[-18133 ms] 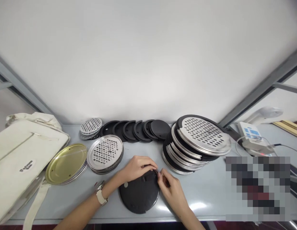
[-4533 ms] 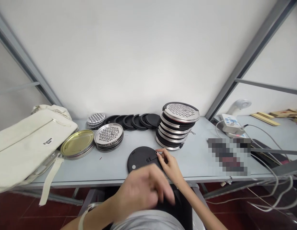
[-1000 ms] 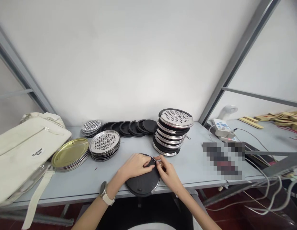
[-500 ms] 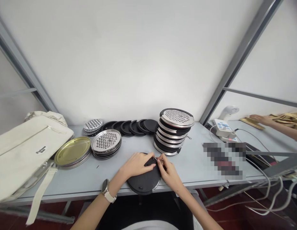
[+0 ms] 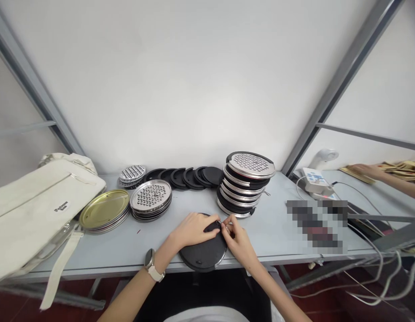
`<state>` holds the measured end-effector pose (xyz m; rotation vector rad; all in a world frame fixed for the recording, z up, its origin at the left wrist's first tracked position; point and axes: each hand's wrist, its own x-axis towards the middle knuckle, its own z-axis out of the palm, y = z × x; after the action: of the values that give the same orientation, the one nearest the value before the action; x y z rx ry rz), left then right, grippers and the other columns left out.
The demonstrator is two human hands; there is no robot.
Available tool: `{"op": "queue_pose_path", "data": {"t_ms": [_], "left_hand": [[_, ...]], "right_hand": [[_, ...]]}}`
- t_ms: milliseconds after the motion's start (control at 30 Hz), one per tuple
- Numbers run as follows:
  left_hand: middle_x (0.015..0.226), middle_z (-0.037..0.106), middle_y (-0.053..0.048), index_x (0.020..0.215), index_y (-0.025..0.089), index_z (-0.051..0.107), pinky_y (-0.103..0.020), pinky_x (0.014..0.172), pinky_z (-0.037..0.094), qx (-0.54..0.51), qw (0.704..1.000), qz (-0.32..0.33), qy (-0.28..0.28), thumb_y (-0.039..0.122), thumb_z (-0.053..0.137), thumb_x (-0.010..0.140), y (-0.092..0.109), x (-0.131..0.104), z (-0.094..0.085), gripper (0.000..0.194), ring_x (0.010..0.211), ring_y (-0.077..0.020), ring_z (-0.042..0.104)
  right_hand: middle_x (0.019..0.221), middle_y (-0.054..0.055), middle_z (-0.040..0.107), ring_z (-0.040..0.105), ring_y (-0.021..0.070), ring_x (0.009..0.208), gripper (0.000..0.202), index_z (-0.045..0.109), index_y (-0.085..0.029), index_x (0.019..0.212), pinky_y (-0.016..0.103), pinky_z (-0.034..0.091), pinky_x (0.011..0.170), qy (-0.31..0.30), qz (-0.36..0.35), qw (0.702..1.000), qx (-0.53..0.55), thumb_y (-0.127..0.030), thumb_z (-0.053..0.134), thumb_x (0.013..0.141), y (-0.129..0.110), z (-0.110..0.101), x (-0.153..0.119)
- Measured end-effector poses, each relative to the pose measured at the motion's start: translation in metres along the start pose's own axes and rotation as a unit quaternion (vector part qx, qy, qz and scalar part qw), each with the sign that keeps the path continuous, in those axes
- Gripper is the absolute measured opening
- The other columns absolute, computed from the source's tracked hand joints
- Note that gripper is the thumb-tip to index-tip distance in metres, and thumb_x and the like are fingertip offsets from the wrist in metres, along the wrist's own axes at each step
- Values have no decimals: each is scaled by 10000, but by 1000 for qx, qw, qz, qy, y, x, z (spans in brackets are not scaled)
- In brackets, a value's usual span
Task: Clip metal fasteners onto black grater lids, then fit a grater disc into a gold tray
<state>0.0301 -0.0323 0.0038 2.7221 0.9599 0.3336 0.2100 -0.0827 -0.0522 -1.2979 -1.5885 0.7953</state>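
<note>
A round black disc (image 5: 203, 256) with a metal rim and a small hole near its front lies at the table's front edge. My left hand (image 5: 195, 230) rests on its far left part, thumb and forefinger closed on its edge. At the disc's far right edge, my right hand (image 5: 236, 237) pinches a small metal piece (image 5: 219, 222), perhaps a ring or clip; the fingertips partly hide it. Beyond my right hand stands a tall stack of metal grater plates and black discs (image 5: 250, 164). Behind my left hand is a stack of round metal graters (image 5: 151, 196).
Gold-coloured round plates (image 5: 105, 209) are piled at left, beside a cream bag (image 5: 43, 210). Overlapping black rings (image 5: 178, 178) and small graters (image 5: 132, 172) line the wall. At right are a white device (image 5: 313, 177), cables and a blurred-out patch. Another person's hand (image 5: 364, 171) touches wooden pieces.
The view has shifted slightly, so everything sits a little further right. Both hands keep nearly the same hold at the disc's far edge.
</note>
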Motion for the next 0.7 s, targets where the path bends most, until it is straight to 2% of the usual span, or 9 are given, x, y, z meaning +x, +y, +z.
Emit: {"op": "queue_pose_path", "data": {"t_ms": [433,700], "left_hand": [[929,694,-18,1144,275,552,-271,728,429,-5,1000,2,1,418,438,932,1,0,0,280,849,-220,657],[972,696,-26,1191,283,553,-277,764,438,-19,1000,-1,1,405,441,932,2,1,-1,307,880,-218,657]], "right_hand": [[531,-94,322,322,111,485,160,383,-227,851,226,248,492,13,6,1000,-19,-359,434,927,-5,1,1],[548,-79,380,370,123,483,203,372,-234,831,232,292,497,28,18,999,-24,-406,433,921,-11,1,-2]]}}
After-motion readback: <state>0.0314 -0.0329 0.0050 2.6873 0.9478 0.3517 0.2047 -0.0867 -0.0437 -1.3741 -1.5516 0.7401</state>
